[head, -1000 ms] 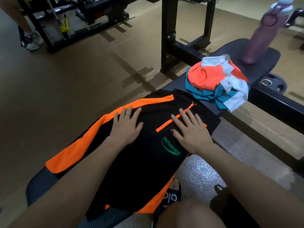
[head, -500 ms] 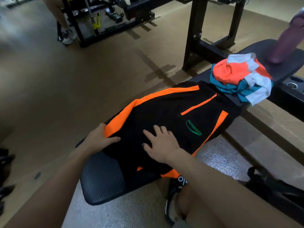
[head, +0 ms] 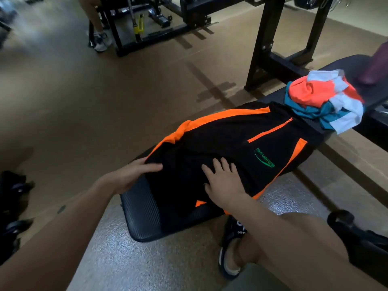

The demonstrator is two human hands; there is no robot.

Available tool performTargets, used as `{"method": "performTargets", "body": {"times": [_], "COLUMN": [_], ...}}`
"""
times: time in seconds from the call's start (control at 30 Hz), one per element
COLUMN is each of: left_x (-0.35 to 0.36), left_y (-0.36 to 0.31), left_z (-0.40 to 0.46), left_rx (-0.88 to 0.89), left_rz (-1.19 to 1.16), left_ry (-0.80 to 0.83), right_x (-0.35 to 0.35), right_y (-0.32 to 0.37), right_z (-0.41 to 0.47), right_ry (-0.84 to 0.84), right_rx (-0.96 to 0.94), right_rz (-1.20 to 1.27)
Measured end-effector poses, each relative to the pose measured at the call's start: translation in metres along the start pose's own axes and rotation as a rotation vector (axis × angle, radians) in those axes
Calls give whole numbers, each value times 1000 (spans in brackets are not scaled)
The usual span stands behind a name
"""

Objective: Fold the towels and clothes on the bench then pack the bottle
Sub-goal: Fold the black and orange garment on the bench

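On a black padded gym bench (head: 142, 215), I work a black jacket with orange stripes (head: 226, 141), its green chest logo facing up and its orange zip running toward the far end. My left hand (head: 134, 175) grips the garment's near left edge, thumb lying on top of the cloth and the other fingers tucked under the fold, where I cannot see them. My right hand (head: 222, 181) lies flat on the jacket's lower middle, fingers straight and spread, pressing the cloth to the pad and holding nothing.

Beyond the jacket, at its far end and just beside it, a crumpled heap of coral, teal and white clothes (head: 323, 101) sits on the same bench, part of it hanging over the right-hand edge. Farther along, at the frame's right border, stands the purple bottle (head: 375, 70), upright on the pad and mostly cut off by the edge of the view.

My foot in a dark shoe (head: 231, 248) rests on the speckled floor beneath the bench's near end. Across the brown floor, a black steel rack (head: 264, 49) rises behind the bench, and another person's white trainer (head: 100, 43) shows beside a weight machine.
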State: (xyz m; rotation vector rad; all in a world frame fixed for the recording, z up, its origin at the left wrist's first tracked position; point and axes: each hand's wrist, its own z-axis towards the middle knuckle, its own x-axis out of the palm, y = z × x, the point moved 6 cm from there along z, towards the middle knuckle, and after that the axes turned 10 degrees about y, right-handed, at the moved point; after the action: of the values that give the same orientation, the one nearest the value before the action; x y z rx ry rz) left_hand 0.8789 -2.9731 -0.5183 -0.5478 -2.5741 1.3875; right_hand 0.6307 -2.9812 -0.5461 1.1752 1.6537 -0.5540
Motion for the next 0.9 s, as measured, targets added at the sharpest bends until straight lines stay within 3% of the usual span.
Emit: {"method": "performTargets", "body": {"times": [0.1, 0.2, 0.3, 0.43, 0.63, 0.7, 0.77, 0.9], "left_x": [0, 2, 1, -19, -76, -88, -87, -64], "left_y": [15, 14, 10, 9, -2, 9, 26, 65], "left_z": [3, 11, 17, 16, -4, -9, -12, -29], "left_rx": [61, 168, 172, 56, 38, -84, -266, -554], "left_rz": [406, 458, 277, -241, -346, -195, 106, 445], "left_ry": [-70, -257, -402, -521, -769, -775, -763, -785], "right_x": [-8, 7, 29, 31, 5, 3, 12, 33], "right_y": [38, 79, 94, 83, 83, 95, 108, 119], "right_z": [-22, -41, -43, -33, -45, -53, -63, -70], "right_ry": [-256, -295, -192, -131, 50, 124, 233, 371], "right_rx": [-142, -306, -271, -208, -226, -304, -388, -385], "right_rz": [45, 65, 26, -15, 689, 638, 482, 574]}}
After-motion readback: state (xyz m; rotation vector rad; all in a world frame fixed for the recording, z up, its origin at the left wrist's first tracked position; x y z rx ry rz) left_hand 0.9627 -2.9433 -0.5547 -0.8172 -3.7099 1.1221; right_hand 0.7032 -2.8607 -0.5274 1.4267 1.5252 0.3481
